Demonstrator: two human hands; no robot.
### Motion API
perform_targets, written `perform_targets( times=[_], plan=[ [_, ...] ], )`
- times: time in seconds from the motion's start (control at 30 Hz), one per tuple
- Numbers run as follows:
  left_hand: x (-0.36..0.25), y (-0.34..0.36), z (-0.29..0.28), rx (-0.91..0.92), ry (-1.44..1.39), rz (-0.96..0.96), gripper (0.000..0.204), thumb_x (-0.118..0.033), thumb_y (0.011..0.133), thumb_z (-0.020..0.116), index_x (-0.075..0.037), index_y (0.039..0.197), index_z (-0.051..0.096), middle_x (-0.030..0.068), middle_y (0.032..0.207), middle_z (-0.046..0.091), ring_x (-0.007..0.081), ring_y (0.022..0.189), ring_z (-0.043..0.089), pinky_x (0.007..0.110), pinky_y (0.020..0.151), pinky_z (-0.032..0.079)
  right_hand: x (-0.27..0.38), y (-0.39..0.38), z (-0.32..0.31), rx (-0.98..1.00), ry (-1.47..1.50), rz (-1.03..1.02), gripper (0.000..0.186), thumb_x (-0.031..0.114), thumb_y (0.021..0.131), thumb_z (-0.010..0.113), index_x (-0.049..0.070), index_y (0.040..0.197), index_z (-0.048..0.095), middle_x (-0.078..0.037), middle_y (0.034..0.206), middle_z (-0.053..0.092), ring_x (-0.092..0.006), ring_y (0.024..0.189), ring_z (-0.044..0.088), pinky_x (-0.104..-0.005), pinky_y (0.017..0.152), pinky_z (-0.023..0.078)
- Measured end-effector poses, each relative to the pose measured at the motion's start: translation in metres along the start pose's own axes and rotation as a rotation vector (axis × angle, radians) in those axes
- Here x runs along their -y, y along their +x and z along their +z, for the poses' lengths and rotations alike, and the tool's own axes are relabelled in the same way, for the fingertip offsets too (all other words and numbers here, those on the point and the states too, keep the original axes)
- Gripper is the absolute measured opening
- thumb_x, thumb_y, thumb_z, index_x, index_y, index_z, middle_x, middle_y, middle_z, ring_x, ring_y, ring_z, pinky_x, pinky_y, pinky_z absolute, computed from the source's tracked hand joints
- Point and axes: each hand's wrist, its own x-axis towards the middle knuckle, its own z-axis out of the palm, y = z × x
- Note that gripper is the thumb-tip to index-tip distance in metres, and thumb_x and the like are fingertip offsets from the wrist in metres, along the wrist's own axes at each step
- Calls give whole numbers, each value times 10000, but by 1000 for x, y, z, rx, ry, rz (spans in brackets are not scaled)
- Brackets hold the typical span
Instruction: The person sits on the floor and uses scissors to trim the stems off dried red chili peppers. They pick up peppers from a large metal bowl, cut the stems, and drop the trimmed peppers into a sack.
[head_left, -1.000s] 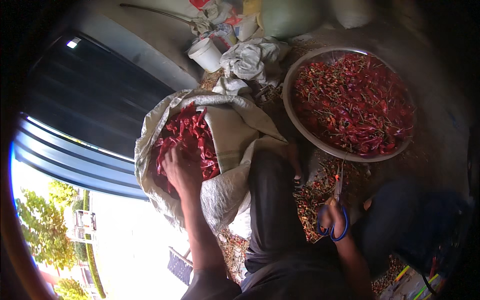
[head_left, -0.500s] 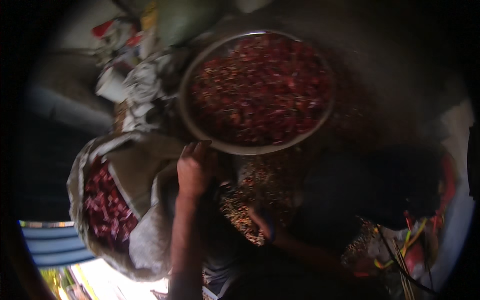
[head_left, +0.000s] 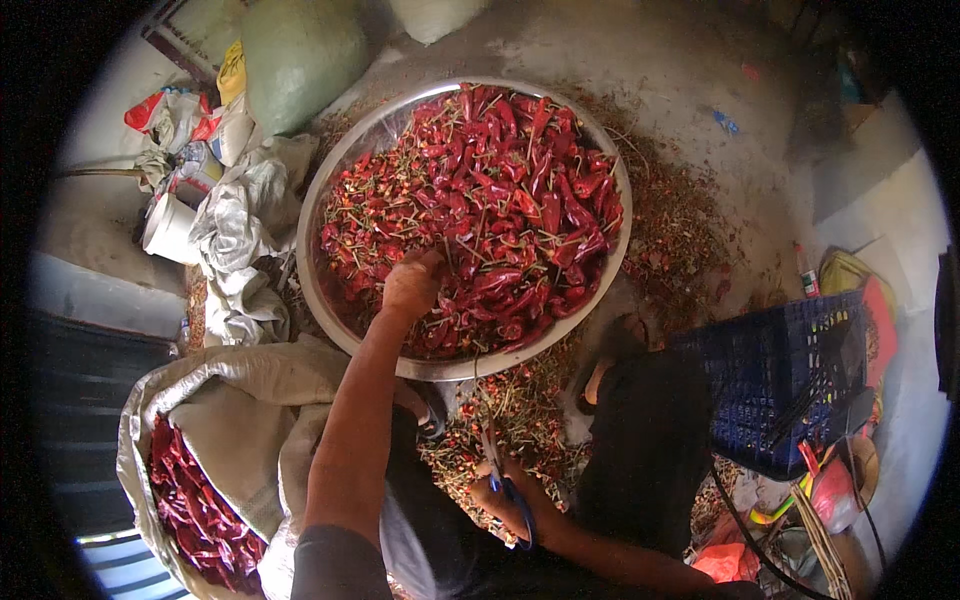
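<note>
My left hand point(head_left: 412, 284) reaches over the near rim of a wide metal basin point(head_left: 520, 358) heaped with dried red chilies point(head_left: 540, 200). Its fingers are bent together down on the chilies, and whatever they pinch is hidden. Below the basin, my right hand point(head_left: 507, 497) grips a pair of scissors point(head_left: 488, 445) by the blue handles, blades pointing up toward the basin's rim. Small cut bits with pale stems gather on the basin's left side; larger whole chilies fill the right. Beneath the scissors lies a pile of stems and scraps point(head_left: 455, 450) on the floor.
A pale woven sack point(head_left: 235, 450) of red chilies stands open at left. Crumpled white sacks point(head_left: 235, 230) and a white bucket point(head_left: 170, 228) lie behind it. At right are a blue plastic crate point(head_left: 740, 350) and plastic bags point(head_left: 835, 497). A green sack point(head_left: 305, 60) stands far left.
My left hand has moved forward from near the basin's rim into the chilies. The view has shifted, and the scissors in my right hand now show clearly where it was blurred.
</note>
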Motion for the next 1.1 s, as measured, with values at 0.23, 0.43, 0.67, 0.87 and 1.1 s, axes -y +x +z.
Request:
perform_targets(
  times=[0.23,0.43,0.67,0.87,1.1],
  plan=[
    [9,9,-28,-325,-76,47,207,-177,741,734,-54,890,657,168,909,623,332,800,629,422,718,523,77,19,24,-58,-284,-76,324,303,929,606,40,1061,470,8,790,489,-87,685,466,-271,598,402],
    [-63,-7,-101,-430,-1410,-430,274,-47,827,645,-42,1078,535,64,741,612,149,566,592,285,482,472,122,58,16,-224,-336,-337,290,352,935,587,74,895,514,18,716,500,-91,649,482,-267,586,408],
    [-76,-29,-105,-341,-1969,-387,523,-38,867,569,-100,1353,385,64,866,606,206,599,609,321,515,520,163,92,2,-292,-645,-285,397,447,911,604,57,898,527,-30,657,550,-150,605,545,-312,560,439],
    [-74,-41,-117,-314,-2156,-405,379,-84,916,561,-132,1284,487,29,967,588,163,750,561,310,626,497,175,102,-1,-396,-1126,-496,489,442,796,735,23,921,515,-115,644,538,-277,579,545,-402,565,429],
    [-37,-51,-123,-397,-2263,-307,233,-24,844,648,-93,1063,609,18,897,642,184,791,606,324,739,532,137,97,-24,241,-991,-153,476,473,912,596,32,1054,489,-50,780,552,-169,682,539,-344,612,444]
  ],
)
